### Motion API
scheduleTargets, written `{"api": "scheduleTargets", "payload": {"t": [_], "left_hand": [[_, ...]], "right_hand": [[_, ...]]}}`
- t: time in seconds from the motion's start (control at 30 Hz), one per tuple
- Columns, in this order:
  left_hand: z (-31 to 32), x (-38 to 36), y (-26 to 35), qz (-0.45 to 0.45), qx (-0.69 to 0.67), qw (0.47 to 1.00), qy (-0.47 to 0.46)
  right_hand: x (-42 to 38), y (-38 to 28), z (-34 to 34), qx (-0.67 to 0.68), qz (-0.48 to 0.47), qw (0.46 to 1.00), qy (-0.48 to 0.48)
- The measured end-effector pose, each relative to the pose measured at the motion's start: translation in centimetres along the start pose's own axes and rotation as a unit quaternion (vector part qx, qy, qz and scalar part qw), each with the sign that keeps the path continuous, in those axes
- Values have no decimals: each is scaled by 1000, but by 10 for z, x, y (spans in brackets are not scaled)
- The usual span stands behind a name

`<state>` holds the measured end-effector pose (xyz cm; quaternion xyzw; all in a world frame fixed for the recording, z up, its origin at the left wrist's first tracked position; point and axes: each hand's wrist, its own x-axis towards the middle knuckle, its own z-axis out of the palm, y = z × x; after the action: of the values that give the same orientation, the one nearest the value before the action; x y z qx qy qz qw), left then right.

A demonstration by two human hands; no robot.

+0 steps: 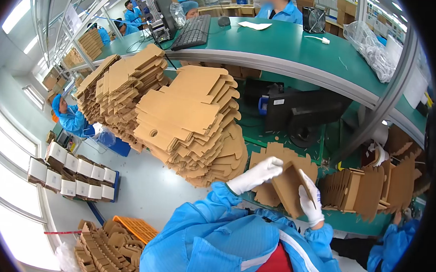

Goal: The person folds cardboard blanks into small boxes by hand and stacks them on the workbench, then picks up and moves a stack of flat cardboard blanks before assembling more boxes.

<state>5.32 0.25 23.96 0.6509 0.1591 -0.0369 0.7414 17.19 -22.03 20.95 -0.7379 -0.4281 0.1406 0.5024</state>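
A partly folded brown cardboard box [289, 188] stands tilted in front of me, one flap raised on its right side. My right hand [313, 203], in a white glove, grips that raised side, with its fingers along the outside. At the upper left corner of the box is my left hand [260, 176], also gloved, its fingers curled in at the edge; its exact hold is partly hidden. Beneath the box, flat cardboard blanks [275, 150] lie on the green work surface [355, 222].
Tall stacks of flat cardboard [180, 110] rise at the left. Folded cardboard pieces [347, 190] stand in a row at the right. A black monitor [306, 110] sits under the green shelf [280, 41], near a metal post [401, 66]. Beside me on the right is a co-worker's blue sleeve [393, 245].
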Motion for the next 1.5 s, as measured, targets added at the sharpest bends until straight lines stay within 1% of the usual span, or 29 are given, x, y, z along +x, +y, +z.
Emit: {"api": "scheduleTargets", "payload": {"t": [0.03,0.07,0.1,0.13,0.23,0.3,0.33,0.37,0.4,0.43,0.5,0.53,0.6,0.63,0.73,0.83,0.9,0.97,1.0,1.03,1.07,1.13,1.2,1.23,1.27,1.3,1.4,1.43,1.5], "left_hand": [[-2,4,-17,8,10,1000,-19],[1,-6,1,-65,41,995,-64],[-15,15,-53,226,219,945,-92],[-12,22,-88,356,279,891,-32],[15,27,-97,231,451,860,65],[18,46,-95,-87,414,906,10],[20,23,-50,-23,321,946,40],[15,29,-61,94,179,979,21],[8,36,-71,209,32,977,1],[9,14,-32,115,-34,993,6],[1,7,-17,40,-81,992,87],[-4,19,-39,66,-107,978,169],[-15,12,-39,79,-225,961,137],[-12,10,-36,80,-214,962,151],[-2,1,-27,26,-153,969,192],[-4,10,-30,40,-137,973,183],[-4,15,-29,41,-88,977,189],[12,68,-91,212,-30,928,306],[31,36,-37,74,-49,955,282],[37,53,-57,146,-107,939,294],[37,52,-55,147,-110,938,295],[36,44,-45,220,-22,938,267],[33,36,-39,216,-31,944,247],[32,31,-35,213,-39,950,226],[30,24,-28,211,-39,950,227],[29,17,-19,222,11,952,209],[36,-6,0,222,154,943,193],[39,-14,5,225,218,930,194],[39,-15,-7,207,228,932,192]], "right_hand": [[4,-8,-10,-29,-63,997,-27],[4,-26,-19,-55,-93,993,-53],[3,-43,-22,-100,-115,985,-84],[4,-56,-21,-145,-137,973,-113],[1,-61,-13,-165,-138,970,-114],[7,-33,-19,-91,-132,982,-99],[8,-22,-21,-31,-90,993,-67],[8,7,-15,55,2,998,-7],[13,0,-10,56,25,995,82],[14,-20,-15,25,24,993,111],[15,-23,-17,-111,-89,981,135],[12,-28,-21,-202,-131,963,123],[8,-16,-11,-160,-129,976,74],[7,1,-11,-180,-116,976,41],[15,-26,1,-96,-79,978,169],[15,-18,-16,-71,2,997,40],[13,-15,-15,-73,-37,995,62],[16,-39,-2,26,-92,987,133],[20,-43,1,33,-114,982,150],[21,-43,3,39,-134,976,167],[26,-34,8,139,-132,960,204],[12,11,-4,96,-150,968,177],[-2,44,-9,374,74,921,82],[0,42,-12,213,-14,976,40],[8,10,-11,44,-101,994,-2],[11,-20,-3,140,-34,989,27],[6,21,13,25,88,992,89],[-9,55,18,-266,33,962,54],[-11,44,30,-102,162,978,81]]}}
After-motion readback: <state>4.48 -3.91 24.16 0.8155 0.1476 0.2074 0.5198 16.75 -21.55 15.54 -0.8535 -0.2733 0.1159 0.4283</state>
